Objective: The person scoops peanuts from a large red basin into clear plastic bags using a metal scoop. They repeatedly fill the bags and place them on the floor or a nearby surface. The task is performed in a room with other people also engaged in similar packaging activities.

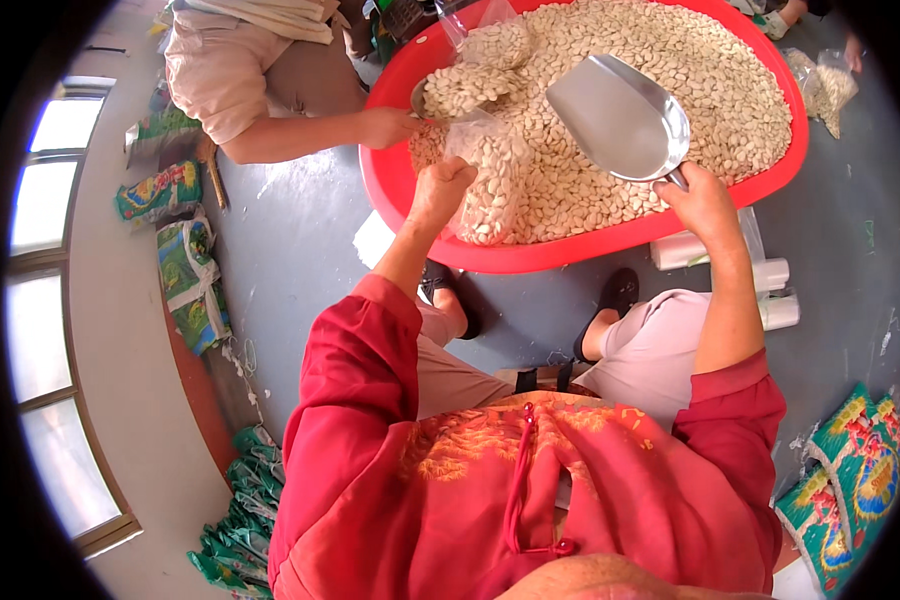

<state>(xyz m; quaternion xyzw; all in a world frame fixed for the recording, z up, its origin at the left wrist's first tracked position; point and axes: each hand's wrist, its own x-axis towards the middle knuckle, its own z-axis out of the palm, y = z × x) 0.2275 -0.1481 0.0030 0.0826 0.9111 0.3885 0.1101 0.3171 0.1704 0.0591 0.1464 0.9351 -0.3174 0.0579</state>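
My left hand is closed on the gathered top of a clear plastic bag with pale flat seeds inside. The bag rests at the near left side of a large red tub, against the heap of seeds. In my right hand is the handle of a wide metal scoop. Its shiny pan holds no visible seeds and hangs over the heap, tilted toward the far left. My fingers partly hide the handle.
At left, another person's hand holds a loaded scoop near a second clear bag. White rolls lie on the floor right of the tub. Green printed sacks line the left wall; more sacks lie at right. A filled bag stands far right.
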